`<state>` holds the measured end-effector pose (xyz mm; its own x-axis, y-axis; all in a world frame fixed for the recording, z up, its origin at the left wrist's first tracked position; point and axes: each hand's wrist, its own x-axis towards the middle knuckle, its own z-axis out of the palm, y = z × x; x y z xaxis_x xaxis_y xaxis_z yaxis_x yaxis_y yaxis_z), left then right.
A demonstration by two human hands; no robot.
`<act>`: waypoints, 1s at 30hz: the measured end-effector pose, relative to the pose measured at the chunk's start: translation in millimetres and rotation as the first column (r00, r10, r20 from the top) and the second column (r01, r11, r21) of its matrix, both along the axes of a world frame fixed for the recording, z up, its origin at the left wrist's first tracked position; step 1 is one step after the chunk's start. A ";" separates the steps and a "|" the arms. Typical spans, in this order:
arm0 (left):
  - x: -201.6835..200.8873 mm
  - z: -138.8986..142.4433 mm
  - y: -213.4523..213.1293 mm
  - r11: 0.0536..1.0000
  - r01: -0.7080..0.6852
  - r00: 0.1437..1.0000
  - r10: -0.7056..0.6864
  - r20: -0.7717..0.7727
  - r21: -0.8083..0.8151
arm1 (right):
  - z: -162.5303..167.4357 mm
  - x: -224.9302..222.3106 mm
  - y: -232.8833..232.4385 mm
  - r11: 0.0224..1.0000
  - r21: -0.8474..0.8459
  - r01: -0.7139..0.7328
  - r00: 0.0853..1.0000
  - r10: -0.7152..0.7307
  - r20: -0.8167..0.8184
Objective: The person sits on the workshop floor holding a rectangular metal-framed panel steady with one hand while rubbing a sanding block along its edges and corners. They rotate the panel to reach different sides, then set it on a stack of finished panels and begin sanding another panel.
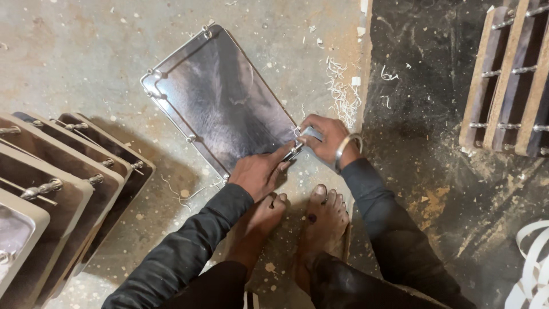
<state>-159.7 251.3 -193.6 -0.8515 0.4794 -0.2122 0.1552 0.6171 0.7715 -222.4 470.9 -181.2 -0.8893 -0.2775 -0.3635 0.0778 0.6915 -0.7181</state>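
Bare feet (297, 220) planted on the concrete floor (74, 63). Left hand (258, 171) lies flat, grip released, fingers pressing the metal tray (220, 100)'s near corner. Right hand (326, 137) grip clenched around a small metal tool (310, 134) touching that corner. Tray lies flat mid-floor.

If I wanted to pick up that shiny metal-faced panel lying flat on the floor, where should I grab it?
Probably the long left edge of the metal-faced panel, between the small clips, coming from the open floor on that side. The panel lies flat, so fingers must hook under an edge. The near corner is taken up by the left hand and right hand.
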 end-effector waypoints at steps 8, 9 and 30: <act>1.8 4.7 4.6 0.999 -0.014 1.000 0.014 -0.005 -0.036 | 9.4 -36.3 -17.7 0.991 0.080 -0.104 0.993 0.100 0.058; 1.3 5.6 5.2 1.000 -0.022 0.999 0.021 -0.027 -0.017 | 11.0 -39.4 -20.6 0.989 0.102 -0.108 0.992 0.099 0.083; -4.0 5.3 3.5 0.977 -0.100 0.994 0.090 0.059 0.189 | -3.7 -17.9 -1.3 0.472 -0.381 0.795 0.599 -0.711 0.369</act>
